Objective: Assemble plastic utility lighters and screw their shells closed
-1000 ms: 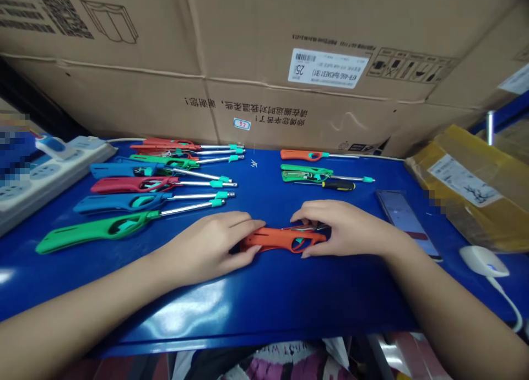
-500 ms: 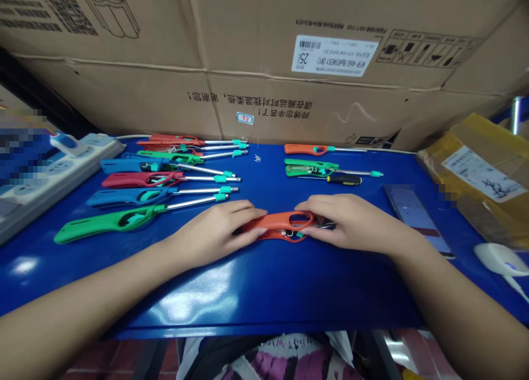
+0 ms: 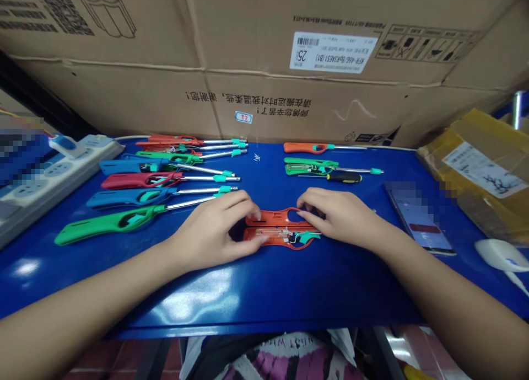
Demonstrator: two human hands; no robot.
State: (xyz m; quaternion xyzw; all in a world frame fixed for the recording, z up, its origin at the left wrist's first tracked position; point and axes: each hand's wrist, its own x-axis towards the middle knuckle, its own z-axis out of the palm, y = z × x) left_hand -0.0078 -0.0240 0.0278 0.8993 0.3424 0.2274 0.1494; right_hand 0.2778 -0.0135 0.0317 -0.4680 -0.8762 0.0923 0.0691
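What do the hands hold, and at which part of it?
An opened orange lighter shell, lying on the table: the left hand grips its handle end, the right hand its trigger end.

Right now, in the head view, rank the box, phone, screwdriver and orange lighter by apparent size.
Largest: box
Next: phone and orange lighter, too close to rank; the lighter is partly covered.
Smallest: screwdriver

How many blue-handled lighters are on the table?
2. Both lie in the left row: one blue lighter behind the red lighter, the other between it and the front green lighter. The rearmost stack may hide more.
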